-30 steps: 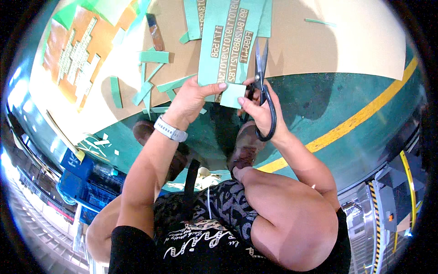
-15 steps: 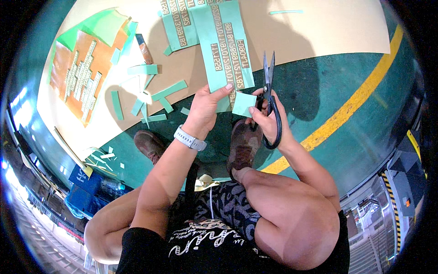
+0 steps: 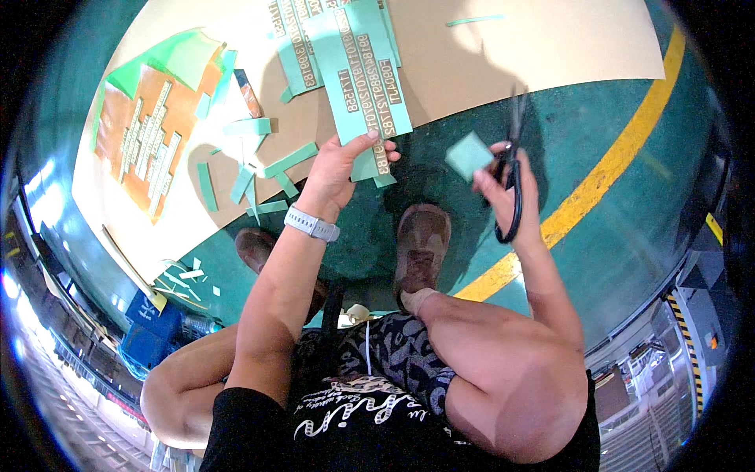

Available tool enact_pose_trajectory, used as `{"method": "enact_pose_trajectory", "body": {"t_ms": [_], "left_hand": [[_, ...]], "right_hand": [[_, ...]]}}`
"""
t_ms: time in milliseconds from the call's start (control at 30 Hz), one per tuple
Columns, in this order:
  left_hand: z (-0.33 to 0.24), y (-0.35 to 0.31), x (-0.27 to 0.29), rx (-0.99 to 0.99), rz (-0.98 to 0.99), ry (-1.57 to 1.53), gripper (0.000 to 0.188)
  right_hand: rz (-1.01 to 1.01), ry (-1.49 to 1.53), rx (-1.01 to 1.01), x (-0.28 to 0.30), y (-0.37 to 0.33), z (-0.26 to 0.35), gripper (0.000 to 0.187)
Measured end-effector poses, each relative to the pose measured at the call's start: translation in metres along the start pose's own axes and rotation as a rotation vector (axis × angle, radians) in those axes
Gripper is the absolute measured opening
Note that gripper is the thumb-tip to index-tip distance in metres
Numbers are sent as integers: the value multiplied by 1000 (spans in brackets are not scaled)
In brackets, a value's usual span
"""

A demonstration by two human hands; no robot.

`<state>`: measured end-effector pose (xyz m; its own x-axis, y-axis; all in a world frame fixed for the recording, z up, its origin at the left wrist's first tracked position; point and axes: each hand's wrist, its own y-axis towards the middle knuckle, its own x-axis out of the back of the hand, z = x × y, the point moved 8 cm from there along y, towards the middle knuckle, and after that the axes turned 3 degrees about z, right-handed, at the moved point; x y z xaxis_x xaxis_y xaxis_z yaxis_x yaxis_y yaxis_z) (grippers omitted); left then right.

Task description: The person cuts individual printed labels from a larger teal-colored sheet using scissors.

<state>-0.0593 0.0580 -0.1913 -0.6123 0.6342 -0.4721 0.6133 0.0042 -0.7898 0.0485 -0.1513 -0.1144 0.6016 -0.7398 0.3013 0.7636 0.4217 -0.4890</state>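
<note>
My left hand [image 3: 346,169] pinches the lower edge of a pale green sheet [image 3: 359,94] with cut-out characters, thumb on top and fingers beneath. Another such sheet [image 3: 292,67] lies partly under it. Off to the right, my right hand [image 3: 511,189] grips black-handled scissors [image 3: 515,149], blades pointing away from me and blurred. Between that hand's thumb and fingers is also a small square pale green piece [image 3: 469,156], apart from the sheet. Whether the blades are closed is hard to tell from the blur.
Green offcut strips [image 3: 289,160] lie scattered on the large tan board [image 3: 598,47]. An orange sheet [image 3: 149,145] with raised lettering strips lies at left. White scraps [image 3: 191,274] are on the green floor [image 3: 621,118], which carries a yellow line [image 3: 586,197]. A blue box [image 3: 145,334] stands lower left.
My right hand has moved right, away from the sheet, carrying the scissors and the square piece. My left hand and its sheet have shifted slightly left and up.
</note>
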Motion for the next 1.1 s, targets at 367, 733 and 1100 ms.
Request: {"method": "enact_pose_trajectory", "body": {"t_ms": [367, 733, 1100], "left_hand": [[13, 28, -14, 119, 35, -122, 34], [11, 25, -18, 27, -41, -122, 31], [3, 19, -25, -5, -47, -178, 32]], "right_hand": [[398, 234, -367, -82, -33, -42, 35], [441, 122, -319, -85, -4, -25, 45], [453, 53, -296, -87, 5, -14, 52]]}}
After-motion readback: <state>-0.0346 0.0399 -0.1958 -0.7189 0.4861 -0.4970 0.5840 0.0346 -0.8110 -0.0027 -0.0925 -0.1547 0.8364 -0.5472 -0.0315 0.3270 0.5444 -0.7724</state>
